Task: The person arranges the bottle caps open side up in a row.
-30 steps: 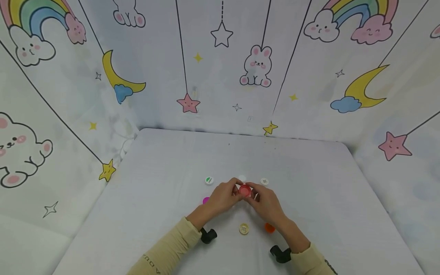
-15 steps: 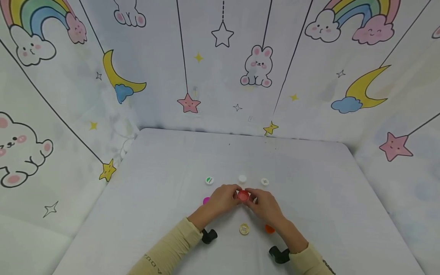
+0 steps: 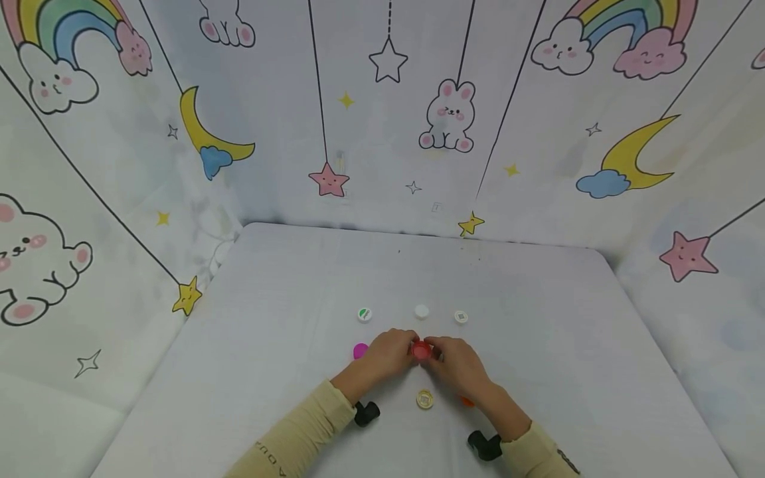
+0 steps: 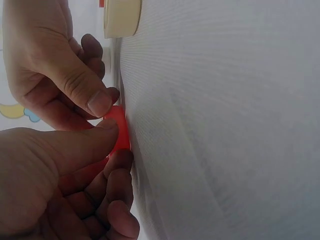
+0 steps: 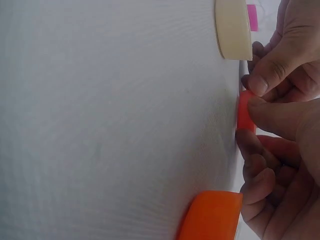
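Both hands meet at a round red bottle cap (image 3: 421, 350), its hollow side facing up in the head view. My left hand (image 3: 390, 354) pinches the cap's left side between thumb and fingers. On the opposite side, the right hand (image 3: 463, 365) pinches it the same way. In the left wrist view the thumbs lie on the near wall of the red cap (image 4: 120, 125), which is right at the white cloth. Fingers hide parts of its rim. Closest on the near side is a cream bottle cap (image 3: 425, 399), seen edge-on in the right wrist view.
Around the hands lie a magenta cap (image 3: 360, 350), a white-and-green cap (image 3: 364, 315), a plain white cap (image 3: 421, 311), a white cap with a square mark (image 3: 461, 317) and an orange cap (image 5: 212, 217), partly behind the right wrist. White cloth (image 3: 287, 285) covers the table.
Both hands have brought the red cap toward the person and down to the cloth. The plain white cap behind them, mostly covered before, now shows fully.
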A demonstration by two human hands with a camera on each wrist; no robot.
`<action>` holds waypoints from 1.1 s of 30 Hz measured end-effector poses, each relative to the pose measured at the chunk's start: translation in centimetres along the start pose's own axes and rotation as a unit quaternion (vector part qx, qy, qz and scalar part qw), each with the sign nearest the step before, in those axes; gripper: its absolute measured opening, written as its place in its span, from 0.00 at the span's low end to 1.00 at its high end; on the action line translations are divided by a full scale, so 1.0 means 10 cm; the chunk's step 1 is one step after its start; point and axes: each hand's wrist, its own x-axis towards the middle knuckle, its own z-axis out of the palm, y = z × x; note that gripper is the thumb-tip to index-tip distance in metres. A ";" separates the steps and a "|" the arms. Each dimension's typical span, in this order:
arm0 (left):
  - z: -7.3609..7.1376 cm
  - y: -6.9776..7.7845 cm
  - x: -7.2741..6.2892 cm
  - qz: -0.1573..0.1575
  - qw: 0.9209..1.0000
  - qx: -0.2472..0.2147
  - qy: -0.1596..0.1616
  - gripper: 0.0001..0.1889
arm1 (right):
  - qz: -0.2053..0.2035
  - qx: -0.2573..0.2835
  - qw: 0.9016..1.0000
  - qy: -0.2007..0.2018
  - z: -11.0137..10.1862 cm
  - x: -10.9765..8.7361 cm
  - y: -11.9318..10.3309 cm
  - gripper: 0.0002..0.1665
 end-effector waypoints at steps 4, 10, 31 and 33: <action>-0.01 0.03 -0.02 -0.001 1.000 0.002 0.001 0.16 | -0.004 0.004 1.000 0.006 0.00 0.00 -0.01 0.20; 0.00 0.01 -0.03 -0.002 1.000 -0.005 0.011 0.17 | -0.001 0.007 1.000 0.002 -0.01 -0.01 -0.01 0.19; -0.42 -0.66 -0.45 -0.058 0.982 -0.140 0.113 0.21 | -0.035 0.092 0.995 -0.035 -0.07 0.24 -0.41 0.24; -0.42 -0.72 -0.50 -0.078 0.979 -0.156 0.108 0.21 | -0.038 0.110 0.992 -0.053 -0.03 0.31 -0.46 0.24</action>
